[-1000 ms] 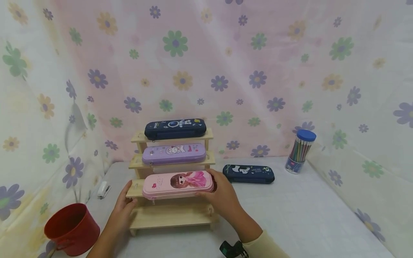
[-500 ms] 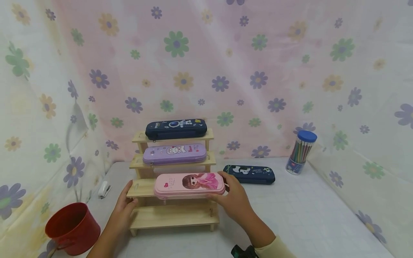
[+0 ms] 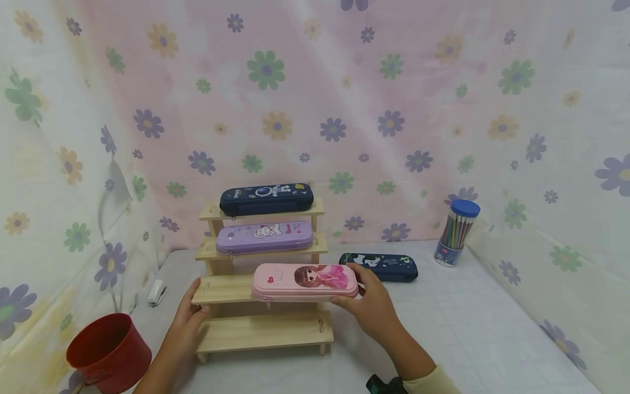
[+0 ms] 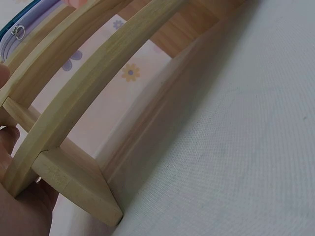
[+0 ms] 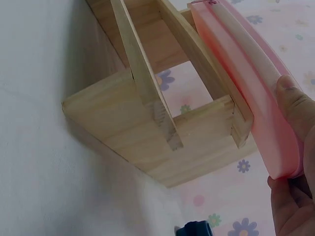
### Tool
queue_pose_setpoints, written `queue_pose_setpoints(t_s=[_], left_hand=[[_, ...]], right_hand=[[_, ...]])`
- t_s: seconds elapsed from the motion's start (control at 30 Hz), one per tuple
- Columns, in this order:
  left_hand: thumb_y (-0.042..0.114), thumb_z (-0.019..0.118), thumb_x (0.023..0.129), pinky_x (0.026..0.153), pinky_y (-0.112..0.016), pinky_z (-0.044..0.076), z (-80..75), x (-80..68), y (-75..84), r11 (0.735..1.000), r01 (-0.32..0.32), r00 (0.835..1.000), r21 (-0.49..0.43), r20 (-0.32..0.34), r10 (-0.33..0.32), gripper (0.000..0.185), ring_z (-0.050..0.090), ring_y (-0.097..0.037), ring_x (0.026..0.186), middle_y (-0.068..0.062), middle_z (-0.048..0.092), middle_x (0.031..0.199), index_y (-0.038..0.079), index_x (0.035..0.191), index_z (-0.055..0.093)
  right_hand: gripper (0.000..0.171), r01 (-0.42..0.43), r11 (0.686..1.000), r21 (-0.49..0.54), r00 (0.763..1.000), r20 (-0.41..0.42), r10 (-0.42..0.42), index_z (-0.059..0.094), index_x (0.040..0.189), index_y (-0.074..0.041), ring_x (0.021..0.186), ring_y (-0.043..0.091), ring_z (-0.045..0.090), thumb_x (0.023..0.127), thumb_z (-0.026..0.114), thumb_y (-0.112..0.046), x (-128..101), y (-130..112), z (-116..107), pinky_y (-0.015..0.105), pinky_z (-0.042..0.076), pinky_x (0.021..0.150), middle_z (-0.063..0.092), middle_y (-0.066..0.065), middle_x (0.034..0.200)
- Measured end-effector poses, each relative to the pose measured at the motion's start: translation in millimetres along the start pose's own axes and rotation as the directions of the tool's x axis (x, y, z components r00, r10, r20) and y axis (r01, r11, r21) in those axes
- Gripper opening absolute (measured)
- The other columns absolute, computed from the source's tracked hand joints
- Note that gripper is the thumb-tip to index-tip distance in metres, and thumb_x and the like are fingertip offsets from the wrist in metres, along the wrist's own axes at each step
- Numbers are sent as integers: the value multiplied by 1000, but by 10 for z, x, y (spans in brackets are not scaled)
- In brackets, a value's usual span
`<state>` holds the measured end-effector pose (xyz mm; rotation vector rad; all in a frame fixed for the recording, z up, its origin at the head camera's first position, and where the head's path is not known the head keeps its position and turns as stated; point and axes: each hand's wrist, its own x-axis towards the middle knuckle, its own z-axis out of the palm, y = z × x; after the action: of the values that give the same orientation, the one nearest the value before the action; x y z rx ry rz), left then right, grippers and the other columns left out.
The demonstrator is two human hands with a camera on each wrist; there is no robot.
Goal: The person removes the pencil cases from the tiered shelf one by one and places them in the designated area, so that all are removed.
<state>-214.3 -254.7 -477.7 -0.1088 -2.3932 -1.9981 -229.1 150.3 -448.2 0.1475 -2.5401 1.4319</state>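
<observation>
My right hand (image 3: 375, 306) grips the pink pencil case (image 3: 304, 281) at its right end, half off the wooden rack's (image 3: 263, 328) third step. My left hand (image 3: 189, 320) clasps the rack's left post, likely steadying it.

soft even light, faint shadows, wide-angle edge distortion

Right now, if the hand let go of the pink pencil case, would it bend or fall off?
The pink pencil case probably would not bend: it keeps a straight, boxy shape though only the right hand grips its end. It might tip, since part of it overhangs the wooden shelf. It looks light, as one hand carries it.
</observation>
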Motion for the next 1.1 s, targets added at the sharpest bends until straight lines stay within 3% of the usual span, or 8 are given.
queue_pose_setpoints(t_s=[0.37, 0.83, 1.1], left_hand=[[7, 40, 111, 121, -74, 12, 22, 29, -14, 999, 33, 999, -1, -12, -33, 76, 11, -51, 157, -29, 5, 173, 22, 170, -6], [5, 39, 111, 121, -71, 14, 2, 5, -31, 1000, 8, 1000, -4, -16, -8, 76, 12, -50, 156, -29, 6, 172, 19, 170, -6], [7, 40, 111, 122, -71, 12, 19, 13, -15, 999, 41, 999, -24, -22, -42, 76, 11, -49, 158, -26, 5, 174, 23, 170, -5]], right_hand=[[97, -29, 1000, 2, 999, 18, 29, 46, 156, -14, 142, 31, 53, 77, 90, -51, 7, 159, -182, 48, 49, 110, 53, 7, 154], [95, -72, 997, -16, 997, 19, 72, 44, 157, -15, 143, 33, 52, 80, 89, -48, -8, 308, -349, 50, 47, 112, 52, 10, 155], [96, -83, 997, -3, 996, 27, 83, 43, 158, -15, 144, 34, 49, 81, 87, -51, -18, 424, -499, 50, 46, 112, 50, 10, 157]])
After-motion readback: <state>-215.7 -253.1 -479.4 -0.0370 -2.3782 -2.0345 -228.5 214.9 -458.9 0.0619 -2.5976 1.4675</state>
